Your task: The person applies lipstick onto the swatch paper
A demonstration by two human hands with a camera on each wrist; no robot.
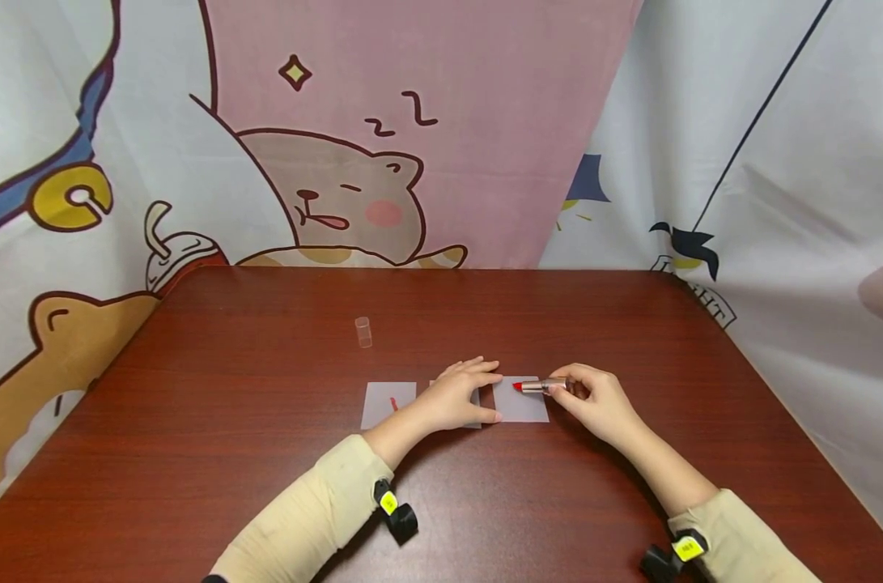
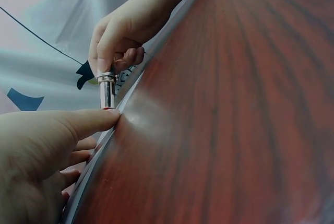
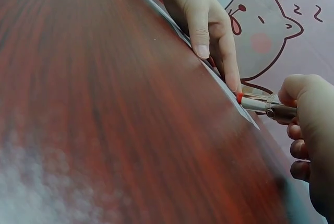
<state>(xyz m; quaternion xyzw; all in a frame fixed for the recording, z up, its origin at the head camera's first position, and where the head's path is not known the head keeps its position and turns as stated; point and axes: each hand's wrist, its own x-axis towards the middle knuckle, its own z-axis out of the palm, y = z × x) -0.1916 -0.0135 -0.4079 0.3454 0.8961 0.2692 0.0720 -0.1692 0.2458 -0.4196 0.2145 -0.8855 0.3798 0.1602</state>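
The lipstick (image 1: 539,387) lies almost level above the right-hand paper (image 1: 521,409), its bare red tip pointing towards the left hand (image 1: 452,398). Whether the tip touches the sheet cannot be told. The right hand (image 1: 597,402) pinches the barrel at its base end between thumb and fingers; that grip probably leaves the coloured end free and the paper beneath it in sight.

So the lipstick is between the two hands: held in the right one, and just beside the fingertips of the left. The left hand has its fingers extended and spread, gripping nothing. It lies across the middle paper (image 1: 476,397), with thumb and forefinger reaching to the near side edge of the right-hand paper. The spread looks meant to steady the thin sheet so that it does not slide under the lipstick.

Further out, beyond the left wrist, is the left-hand paper (image 1: 377,402), bearing a red mark (image 1: 393,403) partly hidden by the forearm. The sheets lie in a row, likely so that each can be reached in turn. The clear cap (image 1: 364,333) is well apart from both hands, farther back on the bench (image 1: 266,356), presumably out of the way.
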